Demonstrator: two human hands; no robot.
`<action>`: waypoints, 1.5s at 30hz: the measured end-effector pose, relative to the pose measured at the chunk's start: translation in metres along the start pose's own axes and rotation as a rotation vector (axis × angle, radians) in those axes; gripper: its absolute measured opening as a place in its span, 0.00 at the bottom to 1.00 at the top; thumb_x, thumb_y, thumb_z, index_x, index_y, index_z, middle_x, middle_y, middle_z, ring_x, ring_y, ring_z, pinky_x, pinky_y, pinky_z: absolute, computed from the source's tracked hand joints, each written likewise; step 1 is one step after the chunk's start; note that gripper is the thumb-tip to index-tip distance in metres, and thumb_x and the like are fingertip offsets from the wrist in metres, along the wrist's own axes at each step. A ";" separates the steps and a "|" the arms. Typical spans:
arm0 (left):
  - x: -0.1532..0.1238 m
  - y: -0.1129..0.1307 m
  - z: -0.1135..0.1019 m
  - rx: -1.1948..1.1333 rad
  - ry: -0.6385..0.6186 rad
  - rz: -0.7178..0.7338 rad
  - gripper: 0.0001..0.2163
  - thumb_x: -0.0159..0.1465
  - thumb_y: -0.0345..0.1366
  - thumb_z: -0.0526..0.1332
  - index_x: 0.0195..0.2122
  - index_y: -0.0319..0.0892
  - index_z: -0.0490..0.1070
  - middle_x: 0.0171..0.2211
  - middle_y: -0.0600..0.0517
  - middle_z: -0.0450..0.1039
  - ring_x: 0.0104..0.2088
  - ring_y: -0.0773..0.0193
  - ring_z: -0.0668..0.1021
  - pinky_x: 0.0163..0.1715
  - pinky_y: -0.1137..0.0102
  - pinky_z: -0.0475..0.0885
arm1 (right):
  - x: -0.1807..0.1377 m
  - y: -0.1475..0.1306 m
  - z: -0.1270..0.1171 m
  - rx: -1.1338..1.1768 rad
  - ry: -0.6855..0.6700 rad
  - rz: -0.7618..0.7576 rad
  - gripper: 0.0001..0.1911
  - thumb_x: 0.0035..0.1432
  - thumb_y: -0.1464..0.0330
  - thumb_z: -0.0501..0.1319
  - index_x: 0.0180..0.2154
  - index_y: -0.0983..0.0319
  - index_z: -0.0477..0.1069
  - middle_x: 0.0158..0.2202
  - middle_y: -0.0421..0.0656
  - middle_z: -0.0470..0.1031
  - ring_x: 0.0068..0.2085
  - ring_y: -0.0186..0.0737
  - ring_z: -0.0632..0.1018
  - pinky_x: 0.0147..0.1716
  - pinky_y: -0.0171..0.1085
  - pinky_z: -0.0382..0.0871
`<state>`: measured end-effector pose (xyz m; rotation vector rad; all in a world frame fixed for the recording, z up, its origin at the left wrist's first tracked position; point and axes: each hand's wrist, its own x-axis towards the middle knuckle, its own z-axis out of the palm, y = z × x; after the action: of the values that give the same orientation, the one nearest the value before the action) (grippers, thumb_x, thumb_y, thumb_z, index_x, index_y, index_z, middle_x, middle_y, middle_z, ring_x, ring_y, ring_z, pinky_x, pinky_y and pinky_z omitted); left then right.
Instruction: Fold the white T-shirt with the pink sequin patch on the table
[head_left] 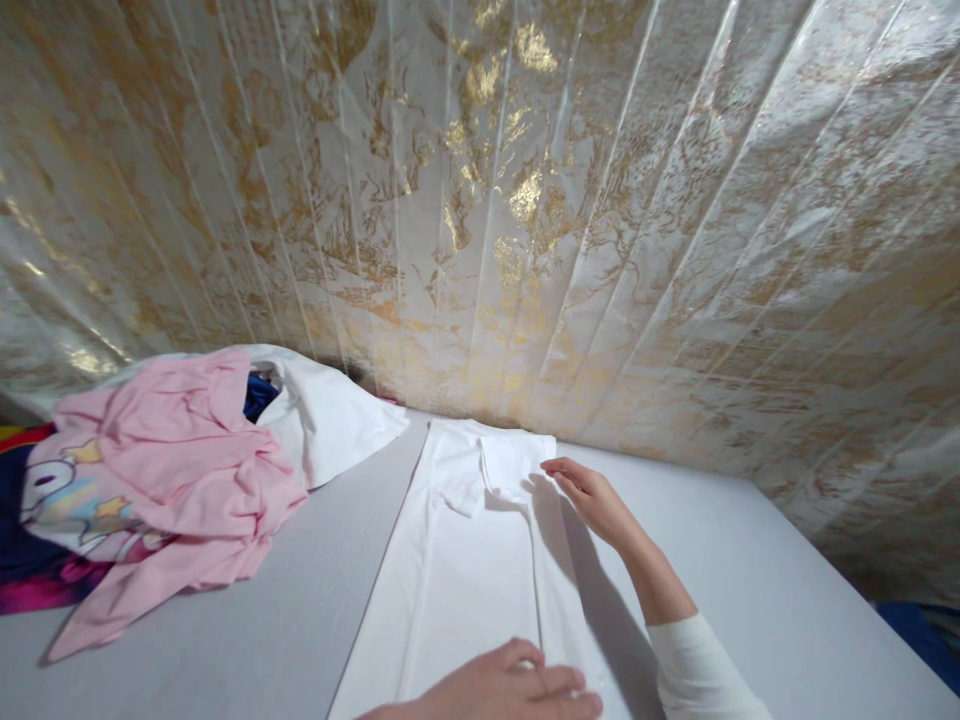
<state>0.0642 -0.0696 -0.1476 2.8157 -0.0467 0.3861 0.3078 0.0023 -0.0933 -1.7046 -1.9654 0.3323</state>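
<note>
Clock positions are read about the centre of the white garment, with 12 o'clock pointing away from the wearer. Nearest, at about 5 o'clock, the left hand [517, 688] lies over the near part of the garment, palm down, fingers loosely spread and grasping nothing; whether it presses on the fabric cannot be told. The white garment [480, 590] lies lengthwise on a pale grey table [750, 560], its long sides turned inward and a short flap doubled back near its far end. At about 3 o'clock, a white sleeve [697, 665] covers part of the right forearm. Beyond the table's edge, between 3 and 4 o'clock, is a dark blue item [919, 640], partly cut off. At 9 o'clock, a dark printed cloth [26, 540] lies partly beneath a crumpled pink garment [180, 480] bearing stars and a pastel motif. At 2 o'clock, the right hand [596, 500] reaches the garment's edge near its far end, fingers extended; whether they pinch the fabric cannot be told. At 10 o'clock, a white cloth [337, 415] adjoins the pink garment, with navy fabric [259, 397] showing between them. Farthest, at 12 o'clock, stands a pleated sheet [480, 200] with metallic gold patterning.
</note>
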 end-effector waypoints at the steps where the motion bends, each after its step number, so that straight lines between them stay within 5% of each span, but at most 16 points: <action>1: 0.005 -0.003 -0.004 0.076 0.023 0.009 0.15 0.75 0.36 0.46 0.59 0.44 0.64 0.60 0.49 0.67 0.61 0.60 0.67 0.54 0.66 0.65 | -0.003 0.002 0.005 -0.024 -0.027 -0.014 0.20 0.67 0.64 0.45 0.50 0.60 0.72 0.50 0.47 0.78 0.50 0.43 0.78 0.49 0.41 0.71; 4: 0.016 -0.010 -0.008 0.319 0.084 0.009 0.17 0.75 0.36 0.46 0.59 0.34 0.62 0.62 0.44 0.62 0.62 0.57 0.65 0.54 0.64 0.63 | -0.006 0.006 0.029 -0.131 -0.086 -0.031 0.22 0.66 0.65 0.48 0.57 0.61 0.68 0.61 0.48 0.67 0.61 0.45 0.68 0.59 0.45 0.61; 8: 0.010 -0.006 0.004 0.405 0.109 0.062 0.15 0.75 0.37 0.48 0.58 0.41 0.63 0.63 0.49 0.62 0.61 0.59 0.66 0.52 0.65 0.65 | 0.005 0.017 0.049 -0.290 -0.108 0.005 0.27 0.68 0.62 0.47 0.65 0.61 0.55 0.69 0.49 0.51 0.69 0.46 0.51 0.64 0.51 0.48; 13: 0.007 -0.006 0.002 0.219 0.060 0.110 0.16 0.75 0.39 0.47 0.61 0.47 0.61 0.62 0.56 0.63 0.61 0.65 0.65 0.54 0.68 0.65 | 0.020 0.024 0.049 -0.414 -0.130 0.015 0.30 0.69 0.57 0.45 0.67 0.61 0.50 0.69 0.48 0.47 0.69 0.44 0.50 0.64 0.50 0.46; 19: 0.030 -0.020 -0.035 -0.047 -0.105 -0.170 0.27 0.73 0.46 0.48 0.67 0.36 0.50 0.68 0.43 0.48 0.67 0.52 0.54 0.62 0.52 0.55 | 0.021 0.020 0.048 -0.472 -0.146 0.011 0.31 0.69 0.56 0.43 0.67 0.63 0.49 0.70 0.49 0.45 0.69 0.45 0.48 0.64 0.48 0.45; 26: 0.010 0.025 -0.019 -0.111 -0.115 0.122 0.25 0.74 0.43 0.47 0.67 0.36 0.50 0.68 0.49 0.50 0.68 0.61 0.52 0.66 0.64 0.47 | 0.021 0.023 0.047 -0.442 -0.171 0.032 0.32 0.69 0.54 0.43 0.68 0.64 0.47 0.71 0.47 0.42 0.70 0.42 0.46 0.65 0.44 0.41; 33: 0.000 0.046 -0.004 -0.027 -0.052 0.269 0.19 0.74 0.34 0.43 0.64 0.39 0.58 0.66 0.54 0.54 0.66 0.67 0.55 0.64 0.71 0.52 | 0.019 0.019 0.046 -0.397 -0.140 0.040 0.30 0.69 0.56 0.44 0.66 0.64 0.51 0.70 0.49 0.45 0.69 0.44 0.49 0.65 0.46 0.43; 38: -0.002 0.030 -0.035 -0.101 -0.133 0.074 0.23 0.74 0.41 0.46 0.67 0.38 0.50 0.68 0.49 0.49 0.67 0.61 0.53 0.65 0.63 0.49 | 0.005 0.004 0.040 -0.314 -0.037 0.037 0.27 0.68 0.61 0.46 0.64 0.66 0.54 0.68 0.54 0.52 0.69 0.48 0.51 0.64 0.50 0.45; 43: -0.002 -0.013 -0.048 -0.023 -0.118 -0.140 0.20 0.72 0.39 0.50 0.64 0.41 0.58 0.66 0.48 0.57 0.66 0.56 0.57 0.63 0.60 0.50 | -0.064 -0.044 0.025 -0.174 0.020 -0.028 0.23 0.67 0.67 0.46 0.61 0.63 0.54 0.62 0.53 0.63 0.63 0.43 0.64 0.60 0.43 0.58; 45: 0.001 -0.032 -0.045 0.026 -0.083 -0.173 0.20 0.72 0.39 0.50 0.63 0.42 0.60 0.64 0.48 0.60 0.66 0.57 0.58 0.63 0.60 0.51 | -0.102 -0.069 0.019 0.019 0.004 -0.080 0.17 0.65 0.71 0.47 0.55 0.59 0.59 0.51 0.48 0.72 0.51 0.38 0.74 0.50 0.37 0.68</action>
<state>0.0555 -0.0260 -0.1147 2.8325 0.1838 0.2310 0.2473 -0.1063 -0.0974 -1.6087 -2.0149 0.3178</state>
